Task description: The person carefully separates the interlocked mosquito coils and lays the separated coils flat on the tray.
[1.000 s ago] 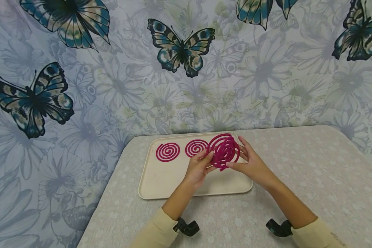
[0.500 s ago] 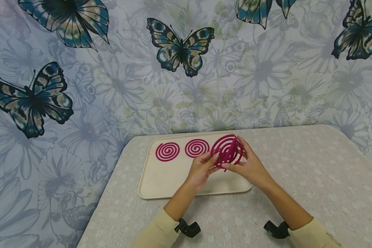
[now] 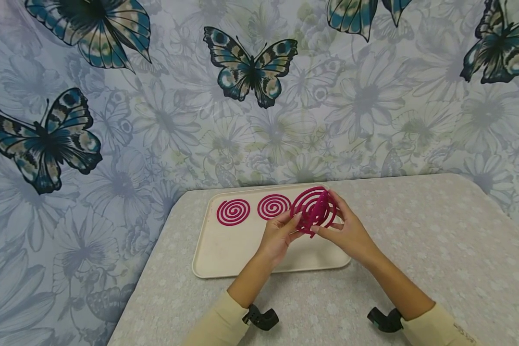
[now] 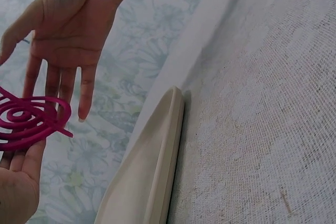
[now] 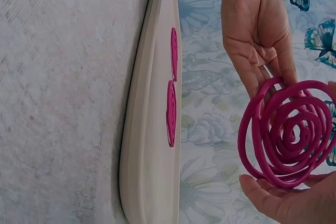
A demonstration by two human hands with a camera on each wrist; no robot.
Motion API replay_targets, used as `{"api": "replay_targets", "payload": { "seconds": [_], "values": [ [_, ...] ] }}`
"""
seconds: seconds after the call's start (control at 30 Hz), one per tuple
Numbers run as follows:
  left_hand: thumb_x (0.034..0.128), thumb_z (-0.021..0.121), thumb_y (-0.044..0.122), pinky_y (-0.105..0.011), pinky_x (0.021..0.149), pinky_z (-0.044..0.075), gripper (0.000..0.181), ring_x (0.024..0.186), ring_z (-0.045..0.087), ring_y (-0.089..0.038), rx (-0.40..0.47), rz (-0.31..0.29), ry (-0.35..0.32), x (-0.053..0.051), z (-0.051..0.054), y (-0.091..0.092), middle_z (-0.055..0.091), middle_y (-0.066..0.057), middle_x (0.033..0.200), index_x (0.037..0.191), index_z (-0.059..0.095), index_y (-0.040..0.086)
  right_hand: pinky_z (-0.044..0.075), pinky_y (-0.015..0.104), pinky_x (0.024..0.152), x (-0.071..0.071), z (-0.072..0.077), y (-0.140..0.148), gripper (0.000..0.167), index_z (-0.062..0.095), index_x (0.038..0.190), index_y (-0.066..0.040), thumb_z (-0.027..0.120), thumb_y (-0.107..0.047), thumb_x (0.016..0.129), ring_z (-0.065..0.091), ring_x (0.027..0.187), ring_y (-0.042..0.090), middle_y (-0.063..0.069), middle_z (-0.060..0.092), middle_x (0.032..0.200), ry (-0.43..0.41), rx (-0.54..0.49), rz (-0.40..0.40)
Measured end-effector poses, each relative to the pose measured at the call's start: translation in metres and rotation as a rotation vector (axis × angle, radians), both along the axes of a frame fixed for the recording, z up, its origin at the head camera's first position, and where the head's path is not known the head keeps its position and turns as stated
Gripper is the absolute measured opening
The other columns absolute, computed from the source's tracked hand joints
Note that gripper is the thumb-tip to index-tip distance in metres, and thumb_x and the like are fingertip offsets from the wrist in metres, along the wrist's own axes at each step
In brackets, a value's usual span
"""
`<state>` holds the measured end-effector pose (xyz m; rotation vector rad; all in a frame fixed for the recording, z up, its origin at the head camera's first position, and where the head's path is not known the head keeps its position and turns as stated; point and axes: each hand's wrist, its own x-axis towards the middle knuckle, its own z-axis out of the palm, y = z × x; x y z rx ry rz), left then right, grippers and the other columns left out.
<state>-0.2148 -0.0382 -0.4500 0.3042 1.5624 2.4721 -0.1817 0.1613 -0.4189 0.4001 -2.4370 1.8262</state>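
Note:
Magenta spiral coils (image 3: pixel 315 210), overlapping one another, are held up over the tray's right part; how many there are I cannot tell. My left hand (image 3: pixel 277 238) pinches their lower left edge between thumb and fingers. On the other side, my right hand (image 3: pixel 353 233) grips the right edge, its thumb low and its fingers behind. In the right wrist view the coils (image 5: pixel 294 135) hang between both hands, one loop standing apart at the left. Two flat magenta spirals, one at the left (image 3: pixel 233 212) and one in the middle (image 3: pixel 274 206), lie on the tray.
The cream tray (image 3: pixel 233 259) rests on a table with a pale patterned cloth (image 3: pixel 437 230). Behind the table stands a backdrop with butterflies and flowers (image 3: pixel 251 134). Black devices are strapped at both wrists, the left one (image 3: pixel 264 319) and the right one (image 3: pixel 386 320).
The held coils have turned: an inner coil now shows narrower and tilted within the outer rings. My right hand has moved slightly left, and both hands still hold the coils.

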Motion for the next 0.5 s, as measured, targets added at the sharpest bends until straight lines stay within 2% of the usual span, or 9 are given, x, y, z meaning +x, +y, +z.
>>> {"api": "replay_targets", "payload": {
  "seconds": [0.13, 0.27, 0.5],
  "values": [
    [0.1040, 0.056, 0.005, -0.035, 0.090, 0.060, 0.023, 0.095, 0.074, -0.016, -0.002, -0.020, 0.013, 0.0008, 0.0007, 0.0004, 0.075, -0.003, 0.106, 0.120, 0.073, 0.002, 0.047, 0.058, 0.105, -0.0002, 0.0001, -0.0019, 0.104, 0.015, 0.163, -0.014, 0.083, -0.029, 0.086, 0.035, 0.144, 0.042, 0.014, 0.029, 0.163, 0.019, 0.013, -0.012],
    [0.1028, 0.058, 0.004, -0.036, 0.091, 0.059, 0.027, 0.096, 0.074, -0.017, -0.016, -0.058, 0.051, 0.0024, 0.0010, 0.0012, 0.075, -0.002, 0.106, 0.126, 0.067, -0.006, 0.052, 0.054, 0.100, -0.0011, -0.0004, -0.0018, 0.102, 0.017, 0.163, -0.014, 0.083, -0.029, 0.086, 0.038, 0.142, 0.040, 0.014, 0.032, 0.161, 0.024, -0.003, -0.022],
    [0.0996, 0.065, 0.007, -0.037, 0.089, 0.060, 0.032, 0.097, 0.073, -0.016, -0.093, -0.027, 0.058, 0.0019, 0.0018, -0.0001, 0.075, -0.004, 0.106, 0.130, 0.064, -0.005, 0.057, 0.045, 0.093, -0.0011, -0.0020, -0.0011, 0.098, 0.021, 0.162, -0.018, 0.083, -0.026, 0.087, 0.043, 0.139, 0.039, 0.014, 0.036, 0.157, 0.032, -0.018, -0.018]
  ]
}}
